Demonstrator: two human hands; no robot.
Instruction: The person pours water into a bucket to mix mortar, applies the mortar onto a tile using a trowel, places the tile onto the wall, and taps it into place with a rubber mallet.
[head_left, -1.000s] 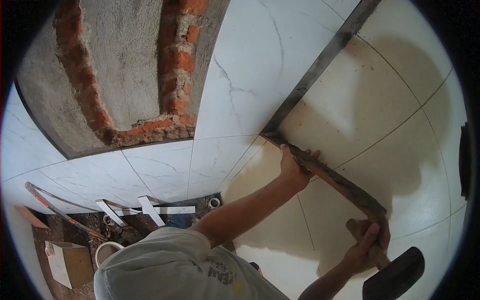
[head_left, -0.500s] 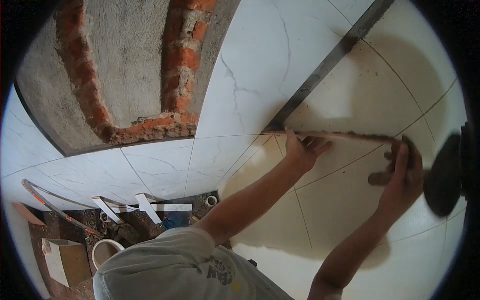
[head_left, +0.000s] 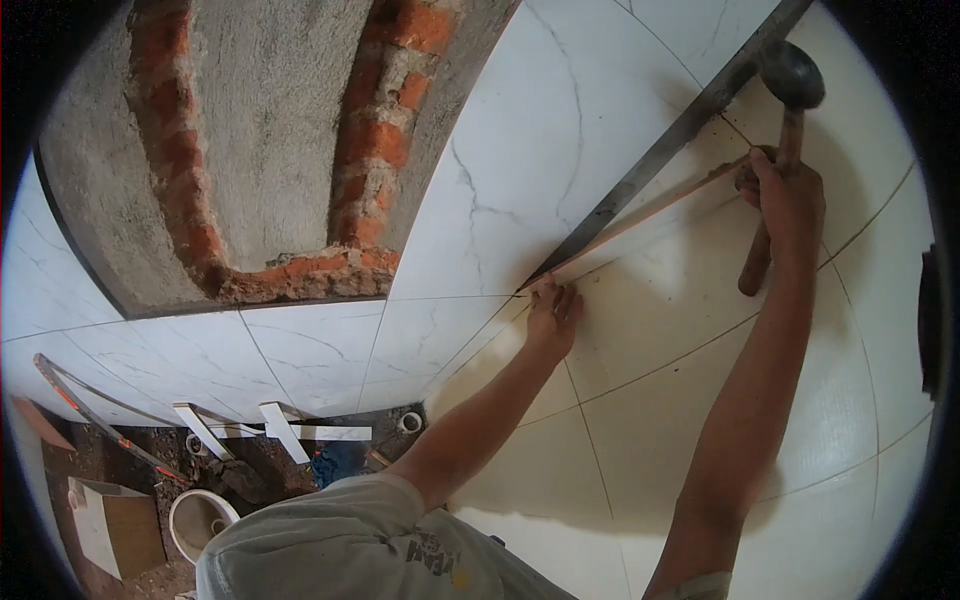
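My left hand (head_left: 552,322) grips the lower end of a long narrow tile strip (head_left: 655,210) with a terracotta-coloured edge, near the corner of the marble-patterned wall tiles (head_left: 500,120). The strip lies angled alongside a dark band of grey mortar (head_left: 640,165) at the edge of the cream tiles (head_left: 680,390). My right hand (head_left: 785,200) is closed round the wooden handle of a black-headed mallet (head_left: 790,75) and is also at the strip's upper end, its thumb raised beside it. The mallet head points up, over the mortar band's edge.
An exposed cement patch (head_left: 270,120) with brick channels is at upper left. Along the lower left are a long level (head_left: 90,410), white tile offcuts (head_left: 285,430), a cardboard box (head_left: 110,520), a white bucket (head_left: 200,520), a pipe stub (head_left: 408,422) and dark rubble.
The strip has swung upward toward the mortar band. My right hand rose with the mallet, whose head turned from low right to upright. My left hand shifted slightly left and down.
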